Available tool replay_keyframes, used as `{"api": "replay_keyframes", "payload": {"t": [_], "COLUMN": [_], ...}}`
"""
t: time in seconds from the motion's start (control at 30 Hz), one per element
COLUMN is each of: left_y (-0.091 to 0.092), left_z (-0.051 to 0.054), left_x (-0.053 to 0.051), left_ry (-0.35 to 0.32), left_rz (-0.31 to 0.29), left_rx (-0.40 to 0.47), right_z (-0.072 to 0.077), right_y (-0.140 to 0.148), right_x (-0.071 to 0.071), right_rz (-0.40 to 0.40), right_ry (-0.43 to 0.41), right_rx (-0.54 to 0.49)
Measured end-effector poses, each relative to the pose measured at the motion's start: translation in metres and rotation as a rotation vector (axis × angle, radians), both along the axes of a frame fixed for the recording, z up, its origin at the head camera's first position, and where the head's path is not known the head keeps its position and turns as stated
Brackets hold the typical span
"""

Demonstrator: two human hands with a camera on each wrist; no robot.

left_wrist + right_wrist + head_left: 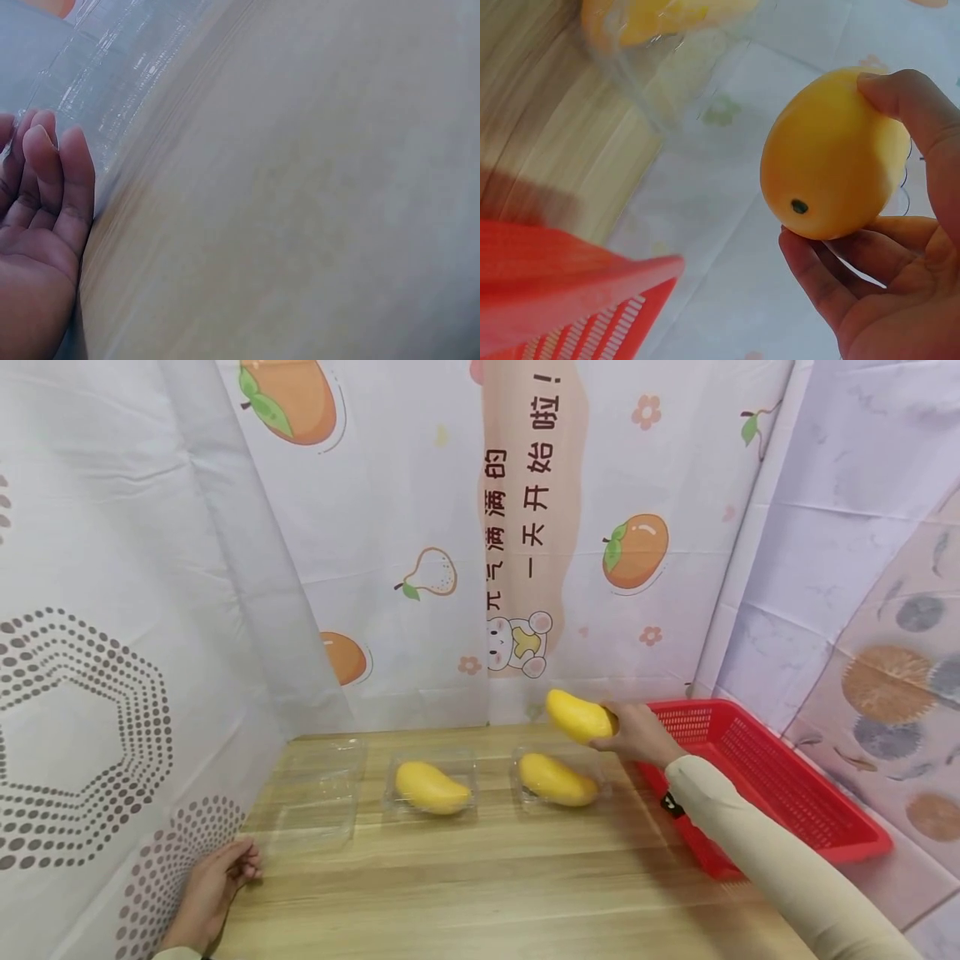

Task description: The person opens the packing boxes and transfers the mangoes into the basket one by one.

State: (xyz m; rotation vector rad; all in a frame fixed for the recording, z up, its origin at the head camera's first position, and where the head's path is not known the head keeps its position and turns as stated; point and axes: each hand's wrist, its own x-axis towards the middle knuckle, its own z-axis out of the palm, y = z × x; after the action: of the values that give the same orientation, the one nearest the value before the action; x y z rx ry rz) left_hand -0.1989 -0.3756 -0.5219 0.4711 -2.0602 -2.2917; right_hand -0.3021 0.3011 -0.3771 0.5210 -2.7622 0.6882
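My right hand (633, 733) grips a yellow mango (581, 717) in the air, just left of the red basket. In the right wrist view the thumb lies on one side of the held mango (832, 157) and the fingers on the other, its dark stem spot showing. Below it a second mango (558, 779) lies in a clear plastic box (600, 768). Farther left another mango (431, 787) lies in its own clear box (468, 760). My left hand (217, 885) rests at the table's left edge, fingers loosely curled and holding nothing, near clear plastic boxes (315, 810).
A red perforated basket (802, 777) stands at the right of the wooden table (465, 893). Behind the table hangs a printed curtain (405, 635), with more curtains along the left and right sides.
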Motion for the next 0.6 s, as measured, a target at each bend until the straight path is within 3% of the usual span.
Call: {"api": "replay_keyframes", "payload": {"t": [0.27,0.6], "left_y": [-0.001,-0.002], "left_z": [-0.003,-0.002], "left_x": [0.000,0.000], "left_ry": [0.020,0.006], "left_rz": [-0.010,0.004], "left_rx": [-0.001,0.020], "right_z": [0.000,0.002], "right_y": [0.027,0.055], "right_x": [0.005,0.009], "right_rz": [-0.047,-0.094], "right_ry": [0.040,0.027], "right_rx": [0.026,0.013]}}
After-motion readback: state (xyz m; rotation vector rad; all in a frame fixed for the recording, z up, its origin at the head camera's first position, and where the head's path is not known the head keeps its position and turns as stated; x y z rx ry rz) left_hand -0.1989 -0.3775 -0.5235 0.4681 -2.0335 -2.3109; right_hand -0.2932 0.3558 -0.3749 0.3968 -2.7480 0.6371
